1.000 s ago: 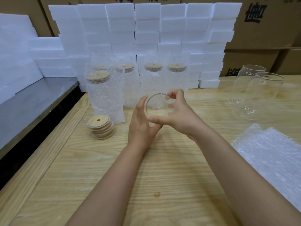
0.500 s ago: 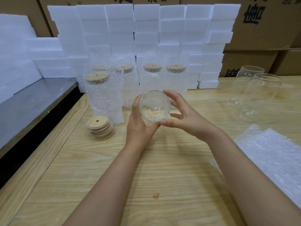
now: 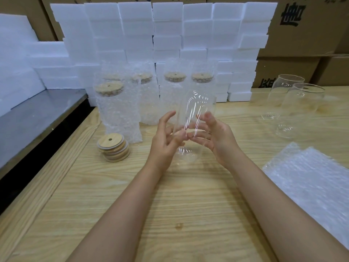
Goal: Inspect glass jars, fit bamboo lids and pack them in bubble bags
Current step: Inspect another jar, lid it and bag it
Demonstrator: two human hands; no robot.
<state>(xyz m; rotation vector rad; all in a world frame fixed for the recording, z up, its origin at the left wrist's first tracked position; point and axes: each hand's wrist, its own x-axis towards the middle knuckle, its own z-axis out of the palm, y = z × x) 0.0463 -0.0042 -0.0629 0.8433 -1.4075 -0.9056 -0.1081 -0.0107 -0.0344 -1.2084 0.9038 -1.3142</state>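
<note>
A clear glass jar [image 3: 194, 114] without a lid is held upright over the wooden table [image 3: 170, 195], between both hands. My left hand [image 3: 166, 140] holds its lower left side with fingers spread. My right hand [image 3: 217, 137] wraps the lower right side from behind. A stack of bamboo lids [image 3: 113, 147] lies on the table left of my hands. Flat bubble bags [image 3: 309, 184] lie at the right. Two bare glass jars [image 3: 294, 108] stand at the far right.
Several lidded jars in bubble bags [image 3: 120, 110] stand in a row behind my hands. White foam blocks [image 3: 166, 35] are stacked along the back, with cardboard boxes [image 3: 306, 25] behind. A grey metal surface [image 3: 37, 114] adjoins the table on the left.
The jar was tipped with its mouth, then its base, toward the camera. Now it stands upright between my hands, and my fingers have shifted along its lower sides.
</note>
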